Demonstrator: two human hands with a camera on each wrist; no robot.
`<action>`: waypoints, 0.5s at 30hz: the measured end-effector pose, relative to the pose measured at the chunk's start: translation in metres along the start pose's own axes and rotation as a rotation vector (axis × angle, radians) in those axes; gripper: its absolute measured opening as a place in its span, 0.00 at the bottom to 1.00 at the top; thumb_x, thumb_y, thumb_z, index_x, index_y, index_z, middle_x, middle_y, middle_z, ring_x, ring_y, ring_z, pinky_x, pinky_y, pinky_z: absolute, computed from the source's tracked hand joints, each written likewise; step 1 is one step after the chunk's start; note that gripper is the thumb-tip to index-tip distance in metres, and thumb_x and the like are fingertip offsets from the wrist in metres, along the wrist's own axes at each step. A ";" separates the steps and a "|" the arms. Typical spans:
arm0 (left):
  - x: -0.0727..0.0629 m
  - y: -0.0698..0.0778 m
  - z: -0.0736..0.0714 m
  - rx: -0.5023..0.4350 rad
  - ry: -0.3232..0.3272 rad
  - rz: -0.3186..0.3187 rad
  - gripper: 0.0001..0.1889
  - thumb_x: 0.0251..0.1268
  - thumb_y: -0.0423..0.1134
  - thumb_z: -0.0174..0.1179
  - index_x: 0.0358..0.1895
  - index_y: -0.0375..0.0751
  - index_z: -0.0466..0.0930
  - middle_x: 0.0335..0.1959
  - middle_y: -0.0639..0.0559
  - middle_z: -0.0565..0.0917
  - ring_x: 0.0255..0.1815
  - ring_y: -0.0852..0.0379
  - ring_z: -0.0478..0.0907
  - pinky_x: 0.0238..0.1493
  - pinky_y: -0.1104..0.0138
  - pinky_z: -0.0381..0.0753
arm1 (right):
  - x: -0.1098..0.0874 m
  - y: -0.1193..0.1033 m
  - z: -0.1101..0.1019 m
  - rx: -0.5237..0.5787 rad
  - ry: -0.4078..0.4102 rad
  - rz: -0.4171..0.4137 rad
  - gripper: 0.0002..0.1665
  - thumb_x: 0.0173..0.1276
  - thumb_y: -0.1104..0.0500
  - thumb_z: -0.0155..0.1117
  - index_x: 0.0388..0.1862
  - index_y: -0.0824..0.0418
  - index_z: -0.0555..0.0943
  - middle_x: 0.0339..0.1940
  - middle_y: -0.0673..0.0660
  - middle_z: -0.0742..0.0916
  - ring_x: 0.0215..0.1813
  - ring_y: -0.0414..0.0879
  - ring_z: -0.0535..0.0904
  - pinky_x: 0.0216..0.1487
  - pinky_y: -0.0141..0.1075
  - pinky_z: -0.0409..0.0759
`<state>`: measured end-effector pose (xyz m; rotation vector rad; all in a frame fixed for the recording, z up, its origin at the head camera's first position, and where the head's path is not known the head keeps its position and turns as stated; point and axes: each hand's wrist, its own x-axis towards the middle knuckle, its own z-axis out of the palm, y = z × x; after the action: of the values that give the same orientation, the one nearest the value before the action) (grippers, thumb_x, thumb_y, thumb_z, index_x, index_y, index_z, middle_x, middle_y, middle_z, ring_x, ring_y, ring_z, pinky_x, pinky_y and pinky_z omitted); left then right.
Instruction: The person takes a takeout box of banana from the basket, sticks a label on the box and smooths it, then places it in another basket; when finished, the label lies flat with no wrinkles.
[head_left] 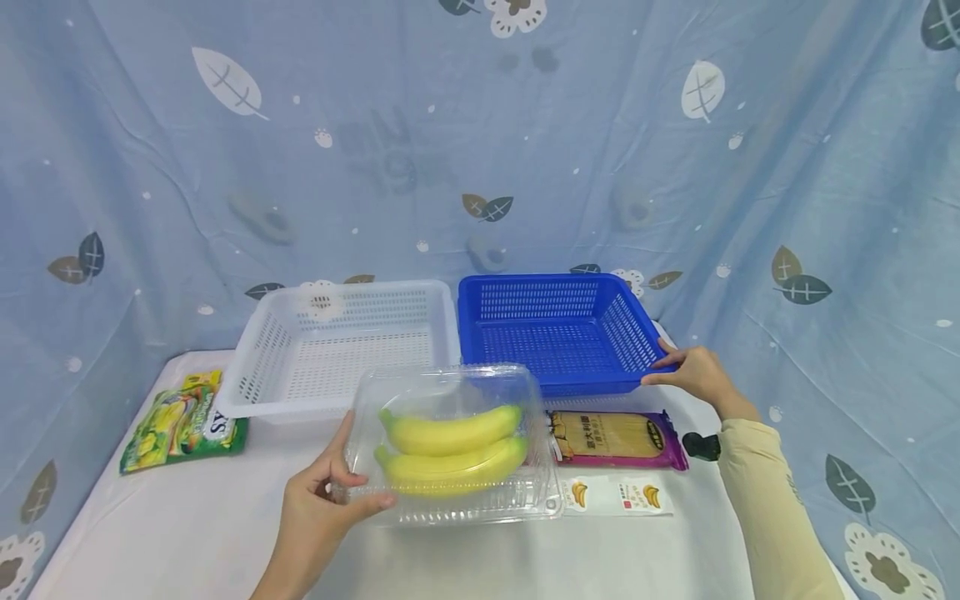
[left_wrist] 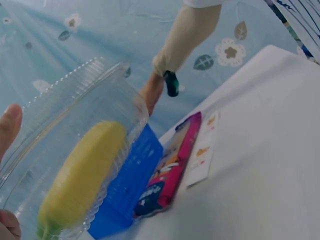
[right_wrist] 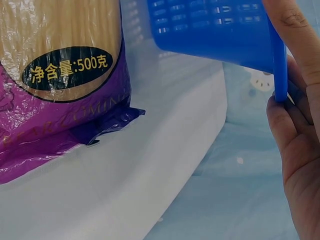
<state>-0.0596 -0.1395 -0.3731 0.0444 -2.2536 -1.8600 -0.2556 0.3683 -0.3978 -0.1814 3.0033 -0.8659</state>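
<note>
My left hand grips the left end of a clear plastic clamshell box, held tilted above the table. Inside it lie two yellow bananas, one above the other. In the left wrist view the box fills the left side, with my thumb on its edge and a banana behind the plastic. At the right, my right hand pinches the near right corner of the rim of a blue basket. The right wrist view shows thumb and fingers around that rim.
A white basket stands left of the blue one. A purple pack of spaghetti lies before the blue basket, beside a card strip with banana pictures. Green and yellow packets lie far left. A blue curtain encloses the table.
</note>
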 end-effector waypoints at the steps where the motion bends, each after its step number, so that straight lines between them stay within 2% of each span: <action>1: -0.002 0.000 -0.001 0.015 0.008 0.002 0.20 0.33 0.27 0.78 0.21 0.35 0.70 0.70 0.51 0.67 0.17 0.71 0.60 0.14 0.73 0.65 | 0.000 0.000 0.000 0.001 -0.001 0.001 0.29 0.53 0.49 0.77 0.42 0.73 0.85 0.66 0.69 0.69 0.19 0.42 0.57 0.21 0.33 0.61; 2: -0.004 -0.001 -0.002 0.023 0.014 0.005 0.20 0.32 0.27 0.78 0.21 0.35 0.70 0.70 0.50 0.67 0.21 0.73 0.64 0.15 0.73 0.67 | 0.001 0.000 0.000 0.003 0.001 0.001 0.29 0.53 0.49 0.77 0.42 0.73 0.85 0.66 0.69 0.69 0.18 0.42 0.55 0.20 0.33 0.61; 4: -0.008 -0.002 -0.003 0.020 0.023 0.022 0.20 0.32 0.25 0.78 0.21 0.34 0.70 0.70 0.50 0.67 0.37 0.76 0.73 0.21 0.76 0.74 | 0.001 0.001 0.000 0.004 0.001 -0.001 0.31 0.52 0.47 0.77 0.42 0.73 0.85 0.66 0.68 0.69 0.18 0.41 0.54 0.20 0.33 0.61; 5: -0.010 -0.003 -0.004 0.005 0.024 0.032 0.21 0.31 0.24 0.77 0.21 0.33 0.69 0.70 0.49 0.67 0.46 0.76 0.74 0.25 0.77 0.77 | 0.001 0.002 0.000 0.004 0.001 -0.001 0.32 0.52 0.46 0.77 0.42 0.73 0.85 0.66 0.68 0.69 0.17 0.41 0.54 0.20 0.33 0.60; 7: -0.014 -0.005 -0.005 -0.039 0.022 0.051 0.21 0.31 0.21 0.76 0.21 0.32 0.68 0.70 0.49 0.67 0.60 0.75 0.67 0.33 0.74 0.82 | 0.001 0.003 0.000 0.003 0.000 0.000 0.32 0.52 0.45 0.77 0.42 0.72 0.85 0.66 0.68 0.69 0.16 0.40 0.52 0.19 0.33 0.60; 9: -0.018 -0.007 -0.008 -0.093 0.020 0.071 0.21 0.29 0.17 0.75 0.20 0.32 0.67 0.70 0.49 0.67 0.61 0.73 0.68 0.38 0.69 0.83 | 0.001 0.003 0.000 -0.001 -0.003 0.000 0.32 0.52 0.45 0.77 0.42 0.72 0.85 0.66 0.68 0.69 0.15 0.39 0.51 0.18 0.33 0.59; 11: -0.022 -0.010 -0.010 -0.141 0.018 0.097 0.22 0.28 0.15 0.73 0.19 0.33 0.66 0.69 0.52 0.67 0.60 0.71 0.70 0.40 0.67 0.83 | 0.001 0.003 0.000 0.000 -0.004 -0.002 0.32 0.52 0.46 0.77 0.42 0.72 0.85 0.66 0.68 0.69 0.15 0.39 0.51 0.18 0.33 0.59; 13: -0.025 -0.013 -0.013 -0.181 0.013 0.121 0.23 0.27 0.14 0.72 0.19 0.34 0.66 0.69 0.55 0.68 0.59 0.69 0.72 0.40 0.67 0.83 | 0.001 0.003 0.000 -0.003 -0.005 -0.002 0.31 0.53 0.46 0.76 0.42 0.73 0.85 0.66 0.68 0.69 0.17 0.40 0.53 0.19 0.33 0.59; 15: -0.028 -0.017 -0.015 -0.187 0.009 0.152 0.24 0.27 0.13 0.72 0.19 0.35 0.65 0.69 0.57 0.69 0.55 0.69 0.75 0.36 0.72 0.82 | 0.001 0.003 0.000 -0.009 -0.005 -0.001 0.32 0.52 0.45 0.76 0.42 0.72 0.85 0.66 0.68 0.69 0.19 0.42 0.57 0.20 0.34 0.60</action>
<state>-0.0311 -0.1525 -0.3908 -0.1436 -2.0054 -1.9732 -0.2565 0.3705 -0.3994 -0.1846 3.0036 -0.8506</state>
